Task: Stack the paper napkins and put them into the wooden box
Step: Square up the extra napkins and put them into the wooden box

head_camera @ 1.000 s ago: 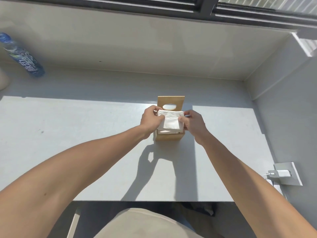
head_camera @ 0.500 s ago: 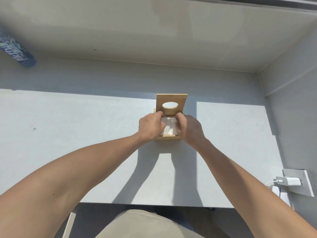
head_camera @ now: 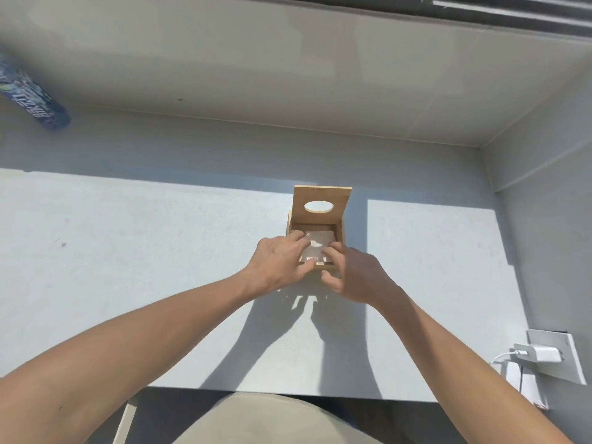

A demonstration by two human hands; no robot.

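A small wooden box [head_camera: 340, 233] stands on the grey table [head_camera: 160, 267], its hinged lid [head_camera: 322, 195] tilted up at the back with an oval hole in it. A stack of white paper napkins [head_camera: 318, 246] lies flat inside the box. My left hand [head_camera: 282, 264] reaches over the box's near left edge, fingertips resting on the napkins. My right hand [head_camera: 355, 277] is at the near right edge, fingers spread and touching the stack's front. Neither hand grips anything.
A blue-labelled plastic bottle [head_camera: 32, 97] stands at the far left of the table. A white charger [head_camera: 541, 354] is plugged into a wall socket at the lower right. A wall closes off the table's right side and back.
The napkin stack has gone from being held above the box to lying inside it. Both hands let go and have drawn back toward the box's near edge, fingers spreading.
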